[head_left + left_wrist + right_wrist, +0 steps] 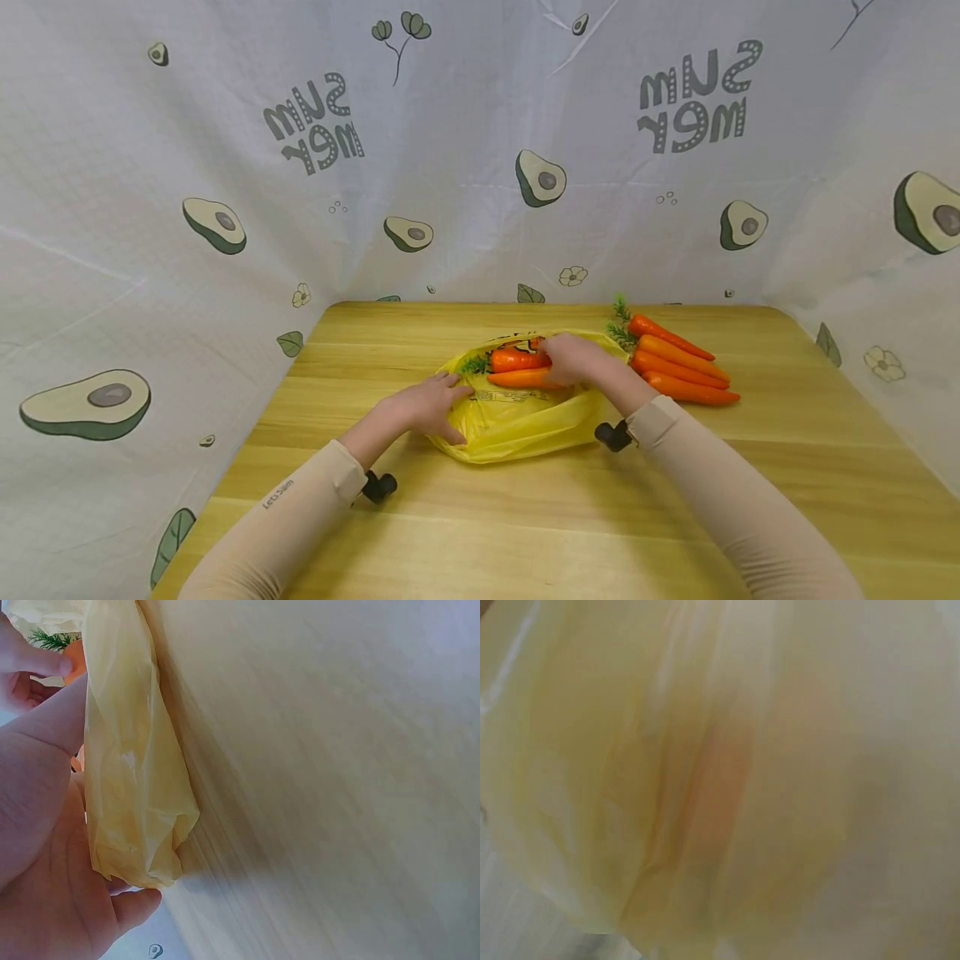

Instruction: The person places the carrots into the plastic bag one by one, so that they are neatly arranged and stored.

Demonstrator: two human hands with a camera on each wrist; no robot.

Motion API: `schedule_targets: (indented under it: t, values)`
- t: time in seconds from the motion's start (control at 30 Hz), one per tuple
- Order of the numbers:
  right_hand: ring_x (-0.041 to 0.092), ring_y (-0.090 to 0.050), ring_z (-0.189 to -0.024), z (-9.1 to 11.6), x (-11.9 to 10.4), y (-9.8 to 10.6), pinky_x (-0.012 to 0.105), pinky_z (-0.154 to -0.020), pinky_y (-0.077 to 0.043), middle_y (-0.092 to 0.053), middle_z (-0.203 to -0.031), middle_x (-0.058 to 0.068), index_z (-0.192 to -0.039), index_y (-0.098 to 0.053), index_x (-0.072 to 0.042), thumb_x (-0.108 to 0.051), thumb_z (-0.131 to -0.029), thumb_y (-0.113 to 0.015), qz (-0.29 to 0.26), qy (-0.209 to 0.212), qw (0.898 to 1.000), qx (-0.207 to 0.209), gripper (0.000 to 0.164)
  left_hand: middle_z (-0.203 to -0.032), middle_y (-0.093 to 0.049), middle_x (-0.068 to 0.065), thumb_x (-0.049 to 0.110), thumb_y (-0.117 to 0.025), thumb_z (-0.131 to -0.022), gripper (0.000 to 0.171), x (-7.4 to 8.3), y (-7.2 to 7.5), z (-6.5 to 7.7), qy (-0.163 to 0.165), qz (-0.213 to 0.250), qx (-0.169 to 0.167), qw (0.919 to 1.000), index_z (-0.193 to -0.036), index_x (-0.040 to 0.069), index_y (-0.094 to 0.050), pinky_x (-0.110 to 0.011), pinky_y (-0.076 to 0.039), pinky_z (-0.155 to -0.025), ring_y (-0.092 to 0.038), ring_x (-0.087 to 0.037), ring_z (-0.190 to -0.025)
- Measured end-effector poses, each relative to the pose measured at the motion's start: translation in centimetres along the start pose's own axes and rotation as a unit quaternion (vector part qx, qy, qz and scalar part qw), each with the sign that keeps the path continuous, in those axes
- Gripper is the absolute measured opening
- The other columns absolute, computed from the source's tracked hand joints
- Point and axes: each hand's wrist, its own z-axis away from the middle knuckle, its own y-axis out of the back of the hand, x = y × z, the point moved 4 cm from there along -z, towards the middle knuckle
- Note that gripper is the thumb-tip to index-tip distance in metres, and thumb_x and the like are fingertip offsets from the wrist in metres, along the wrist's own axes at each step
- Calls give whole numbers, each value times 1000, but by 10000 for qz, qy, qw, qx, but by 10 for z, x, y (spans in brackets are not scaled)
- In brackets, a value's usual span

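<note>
While the left hand (431,404) spreads its fingers at the left rim of a yellow plastic bag (517,437) on the table (480,525), the right hand (573,358) reaches inside, apparently gripping one of the carrots (517,360) there; the film looks light, limp and slippery, best taken by its rim, the carrots firm, best taken mid-body; four more carrots (688,389) lie just right of the bag, loose folds in the way

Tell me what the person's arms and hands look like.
The left sleeve and right sleeve are long, snug and beige; dark lettering starting "Lets" marks the left one. The left hand and right hand are ungloved. A small black device sits beside each cuff.
</note>
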Motion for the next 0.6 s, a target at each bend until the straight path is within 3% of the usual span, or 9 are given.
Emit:
schedule_targets:
  t: [0.07, 0.27, 0.43, 0.6]
  values:
    - [22, -61, -93, -1, -1, 2, 41, -87, -53, -69, -118, 14, -132, -64, -3, -32, -93, -69, -96, 126, 9999, 14, 49, -166, -25, -16, 55, -78, -83, 93, 0, 0, 0, 0, 4, -15, 10000, -158, 19, -37, -51, -29, -121, -22, -39, -153]
    - [28, -65, -103, -5, -2, 8, 46, -94, -52, -69, -119, 14, -119, -70, -5, -20, -103, -55, -499, 538, 9971, -213, 27, -167, -23, -15, 56, -76, -84, 91, -2, 0, 0, 5, -103, -48, 9999, -158, 21, -36, -51, -28, -122, -20, -38, -154]
    - [35, -63, -115, -5, -2, 9, 50, -100, -50, -68, -124, 18, -121, -69, -3, -19, -100, -60, -431, 664, 9964, -315, 28, -165, -25, -17, 56, -76, -84, 88, -1, 4, 3, -103, -177, 124, 9997, -156, 20, -40, -51, -27, -122, -22, -39, -153]
    - [31, -62, -112, -4, -2, 5, 47, -99, -51, -65, -130, 19, -129, -65, 0, -18, -94, -66, -376, 551, 9972, -350, 39, -164, -28, -18, 58, -75, -84, 90, 0, 3, 6, -183, -352, 278, 9988, -156, 17, -40, -49, -26, -123, -26, -40, -151]
